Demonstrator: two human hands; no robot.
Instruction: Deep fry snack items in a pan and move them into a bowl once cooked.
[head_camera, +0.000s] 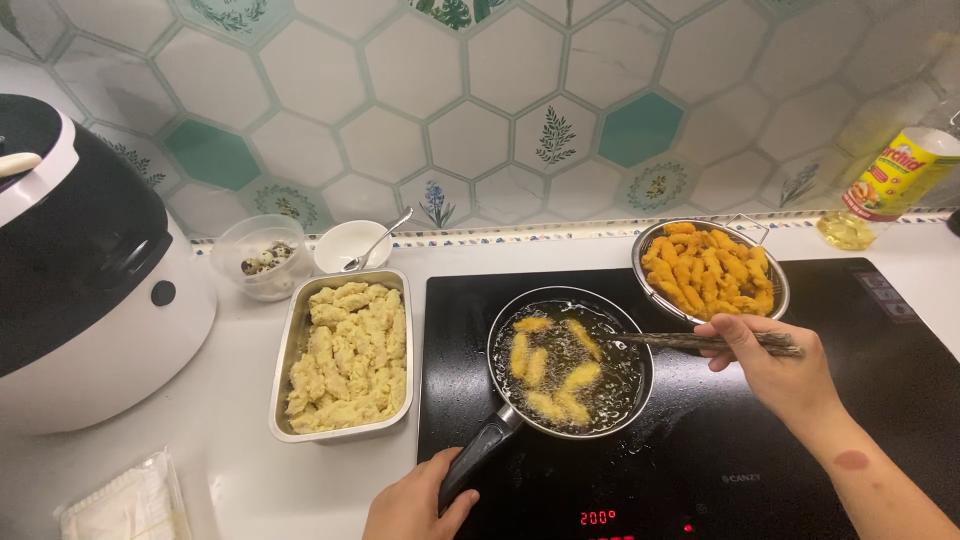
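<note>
Fingers of the right hand (770, 362) pinched dark chopsticks (700, 342), their tips over the bubbling oil; the left hand (415, 508) was closed around the handle of the frying pan (570, 362) on the black cooktop (700, 470). Golden pieces (555, 375) floated in the pan. Turning them well probably called for a steady handle and gentle, low nudges to avoid splashing. Fried pieces filled the wire basket (712, 268); raw battered ones lay in the metal tray (345, 355) on the table (240, 470).
</note>
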